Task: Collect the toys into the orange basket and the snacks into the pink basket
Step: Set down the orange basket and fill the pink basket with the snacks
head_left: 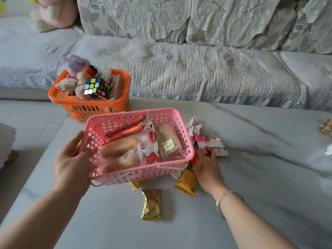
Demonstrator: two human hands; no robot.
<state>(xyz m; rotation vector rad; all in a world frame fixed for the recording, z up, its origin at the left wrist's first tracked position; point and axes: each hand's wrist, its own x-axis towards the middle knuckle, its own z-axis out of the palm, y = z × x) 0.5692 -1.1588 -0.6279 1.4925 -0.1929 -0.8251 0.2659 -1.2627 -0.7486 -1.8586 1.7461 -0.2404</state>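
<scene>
Snacks are lying in two places: some inside the pink basket (138,151) and some loose on the desk (251,177). We are holding the pink basket tilted just above the desk with our left hand (71,159), its fingers curling around the basket's left wall and rim. Red sausage sticks (125,127), a wrapped bread slice (168,141) and a bun (118,150) are resting inside it. Our right hand (208,169) is lying on the loose snacks just right of the basket, fingers spread flat over them, near the pink-and-white packets (210,144). An orange packet (186,182) and a gold packet (151,205) are lying at the near side. At the far left, the orange basket (89,105) is holding a puzzle cube (97,88) and plush toys (70,85).
</scene>
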